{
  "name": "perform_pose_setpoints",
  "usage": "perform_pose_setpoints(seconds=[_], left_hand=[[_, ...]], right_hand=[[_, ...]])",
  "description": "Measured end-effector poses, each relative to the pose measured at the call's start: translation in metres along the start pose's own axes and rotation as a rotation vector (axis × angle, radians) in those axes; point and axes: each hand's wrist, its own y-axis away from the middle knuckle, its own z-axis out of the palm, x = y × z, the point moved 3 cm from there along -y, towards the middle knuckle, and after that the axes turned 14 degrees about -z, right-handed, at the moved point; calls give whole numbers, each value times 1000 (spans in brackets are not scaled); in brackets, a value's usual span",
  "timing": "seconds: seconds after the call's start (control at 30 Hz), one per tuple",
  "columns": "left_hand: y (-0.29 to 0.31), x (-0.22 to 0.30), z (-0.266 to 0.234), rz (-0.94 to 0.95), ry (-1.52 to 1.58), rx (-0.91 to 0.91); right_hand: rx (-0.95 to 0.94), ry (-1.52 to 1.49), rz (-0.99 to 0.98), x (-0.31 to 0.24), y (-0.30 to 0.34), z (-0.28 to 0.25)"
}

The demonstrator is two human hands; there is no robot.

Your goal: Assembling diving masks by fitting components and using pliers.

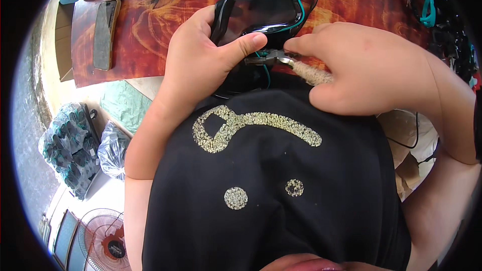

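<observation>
In the head view, the landmark is one glossy black, rounded shell with a teal edge strip [258, 5], resting on one reddish-brown wooden table [160, 25]. Two bare hands meet at it.

The person's left hand [201, 50] grips the shell at its lower left: the thumb lies across the lower edge, while the other fingers go behind the left edge, their tips hidden. The right hand [361, 65], below and right of the shell, is closed around one pair of metal pliers with cord-wrapped tan handles [311, 73]; the handles lie between thumb and forefinger. The pliers' nose sits just below the left thumb; whether it pinches anything cannot be told.

One glossy black curved piece with a teal line [246, 80] shows below the shell; whether the two join is unclear. Left of the shell lies one dark rectangular phone [104, 35]. Far below left are one clear plastic bag [114, 150] and one round wire-caged fan [103, 241].
</observation>
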Motion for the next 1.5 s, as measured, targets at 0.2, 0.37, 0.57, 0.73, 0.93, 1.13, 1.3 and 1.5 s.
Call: perform_pose_setpoints(seconds=[0.2,0.37,0.57,0.73,0.93,1.13,1.3,1.5], left_hand=[[-3,-3,-2,-19,6,-96],[-4,2,-4,-73,-59,-63],[-4,6,-3,-60,-39,-13],[-4,4,-1,-41,-49,19],[-4,9,-1,-123,-36,-34],[-5,6,2,-19,-56,-84],[-8,10,-2,-114,-76,-53],[-8,7,-4,-122,-57,-51]], right_hand=[[112,80,-287,23,-9,8],[82,78,-343,30,-18,2],[59,33,-208,20,9,2],[9,-18,-135,15,0,5],[60,52,-224,17,3,9],[88,153,-379,38,-14,5],[272,53,-427,40,1,15],[193,35,-359,33,-1,13]])
